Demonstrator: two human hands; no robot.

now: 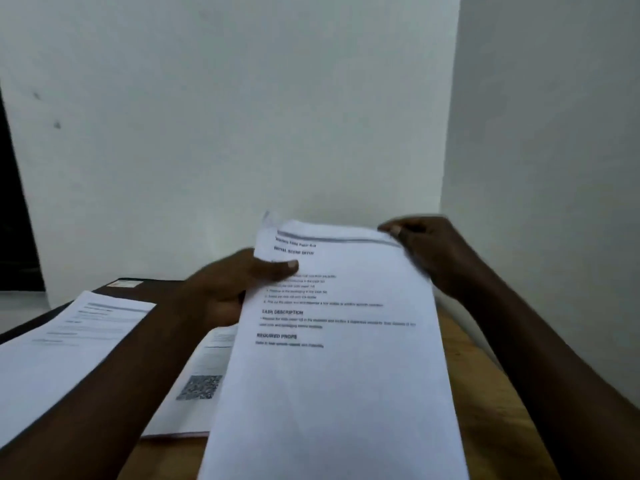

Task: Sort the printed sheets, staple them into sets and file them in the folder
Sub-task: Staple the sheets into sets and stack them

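I hold a stack of printed sheets (pixel 339 368) up above the wooden table, its top page showing headed text. My left hand (pixel 228 289) grips the stack's left edge, thumb on the front. At the top right corner, my right hand (pixel 429 251) pinches the sheets. Another printed sheet (pixel 65 344) lies on a dark folder (pixel 152 289) at the left. Between my arms a further sheet (pixel 197 382) with a QR-like square lies flat on the table. No stapler is in view.
The wooden table (pixel 485 393) runs up to a white wall close behind. A wall corner stands at the right. A dark opening shows at the far left edge.
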